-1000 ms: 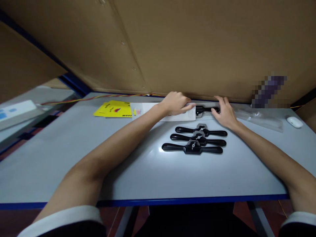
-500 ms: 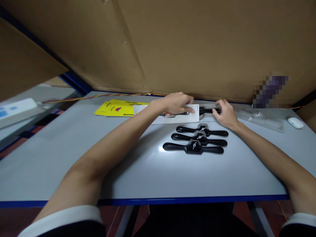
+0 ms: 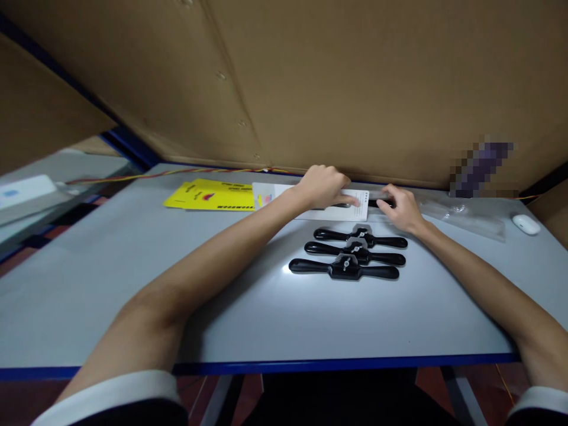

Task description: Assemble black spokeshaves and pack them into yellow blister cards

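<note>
My left hand (image 3: 326, 188) is closed on a white printed card (image 3: 310, 214) near the back of the table, thumb lying on its right part. At the card's right end my right hand (image 3: 399, 207) has thumb and fingers curled around the end of a black handle (image 3: 373, 203); the rest of that tool is hidden by the card. In front lie three black two-handled tools with metal blades, one behind another: the back one (image 3: 386, 242), the middle one (image 3: 322, 248) and the front one (image 3: 345, 269).
Yellow cards (image 3: 206, 195) lie left of the white card. Clear plastic bags (image 3: 465, 220) and a white mouse (image 3: 526, 224) are at the right. A cardboard wall (image 3: 346, 89) rises behind, with a red and yellow cable (image 3: 177, 171) along its foot.
The white card and my left hand have shifted right, covering more of the black tool and uncovering more yellow card. My right fingers have closed in on the handle.
</note>
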The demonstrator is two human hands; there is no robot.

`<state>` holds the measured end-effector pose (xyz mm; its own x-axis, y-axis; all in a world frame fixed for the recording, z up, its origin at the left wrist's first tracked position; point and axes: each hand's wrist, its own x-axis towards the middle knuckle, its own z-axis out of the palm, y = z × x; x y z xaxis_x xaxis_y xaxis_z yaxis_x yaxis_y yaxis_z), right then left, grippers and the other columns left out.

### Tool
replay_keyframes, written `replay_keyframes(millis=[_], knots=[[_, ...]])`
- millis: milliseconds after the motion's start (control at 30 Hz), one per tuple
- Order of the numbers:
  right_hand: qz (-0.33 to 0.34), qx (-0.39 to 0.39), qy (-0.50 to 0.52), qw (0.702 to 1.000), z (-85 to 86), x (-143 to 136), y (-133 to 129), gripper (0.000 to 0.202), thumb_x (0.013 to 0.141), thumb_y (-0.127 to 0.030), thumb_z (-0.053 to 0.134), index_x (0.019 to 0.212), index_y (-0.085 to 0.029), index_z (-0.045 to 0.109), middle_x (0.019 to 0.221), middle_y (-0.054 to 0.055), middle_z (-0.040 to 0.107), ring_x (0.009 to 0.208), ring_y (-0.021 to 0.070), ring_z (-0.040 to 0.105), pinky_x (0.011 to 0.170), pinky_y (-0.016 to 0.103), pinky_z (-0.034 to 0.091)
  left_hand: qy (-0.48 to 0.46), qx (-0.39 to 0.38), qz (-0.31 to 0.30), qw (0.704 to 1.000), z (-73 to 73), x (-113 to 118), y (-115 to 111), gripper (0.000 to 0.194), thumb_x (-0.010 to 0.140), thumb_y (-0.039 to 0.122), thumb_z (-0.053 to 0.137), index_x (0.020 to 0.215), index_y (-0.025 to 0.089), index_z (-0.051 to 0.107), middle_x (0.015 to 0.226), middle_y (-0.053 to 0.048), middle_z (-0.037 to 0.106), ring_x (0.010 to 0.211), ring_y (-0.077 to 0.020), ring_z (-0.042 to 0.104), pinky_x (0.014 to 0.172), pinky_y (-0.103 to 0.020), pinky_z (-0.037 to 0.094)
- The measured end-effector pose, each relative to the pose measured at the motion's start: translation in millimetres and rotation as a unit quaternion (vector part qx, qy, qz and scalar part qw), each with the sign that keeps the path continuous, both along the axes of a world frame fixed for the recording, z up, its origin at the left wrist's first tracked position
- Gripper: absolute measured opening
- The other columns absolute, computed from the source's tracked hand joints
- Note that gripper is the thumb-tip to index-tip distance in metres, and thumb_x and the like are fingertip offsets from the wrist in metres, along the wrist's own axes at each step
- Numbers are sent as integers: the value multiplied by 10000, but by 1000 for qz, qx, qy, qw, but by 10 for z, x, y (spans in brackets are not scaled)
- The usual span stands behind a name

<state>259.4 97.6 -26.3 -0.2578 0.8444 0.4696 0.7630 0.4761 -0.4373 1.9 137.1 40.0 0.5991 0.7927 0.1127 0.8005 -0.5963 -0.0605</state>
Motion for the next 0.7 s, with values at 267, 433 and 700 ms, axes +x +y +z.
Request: replay_keyframes(millis=[267, 433, 700], knots=[[-21, 5, 20, 1000, -4, -121, -46, 499, 797, -673, 767, 1020, -243, 647, 1049, 107, 718, 968, 325, 679, 887, 481, 530, -23, 12, 67, 997, -21, 85, -92, 948, 828, 1000, 464, 1007, 144, 833, 910, -195, 780, 919, -371, 723, 714, -360, 412], [-65, -15, 26, 997, -15, -153, -16, 544, 757, -734, 803, 898, -250, 599, 969, 98, 688, 910, 316, 663, 821, 462, 526, -9, 24, 99, 995, -48, 176, -180, 995, 878, 972, 405, 1093, 97, 827, 1011, -234, 782, 985, -406, 726, 750, -388, 441], [-46, -66, 60, 995, 22, -103, 40, 541, 738, -658, 838, 1005, -232, 639, 1011, 86, 723, 918, 290, 667, 855, 443, 517, 80, -64, -8, 995, 235, 41, -199, 653, 1008, 692, 483, 1318, 177, 740, 1162, -168, 785, 1130, -368, 723, 900, -378, 480]])
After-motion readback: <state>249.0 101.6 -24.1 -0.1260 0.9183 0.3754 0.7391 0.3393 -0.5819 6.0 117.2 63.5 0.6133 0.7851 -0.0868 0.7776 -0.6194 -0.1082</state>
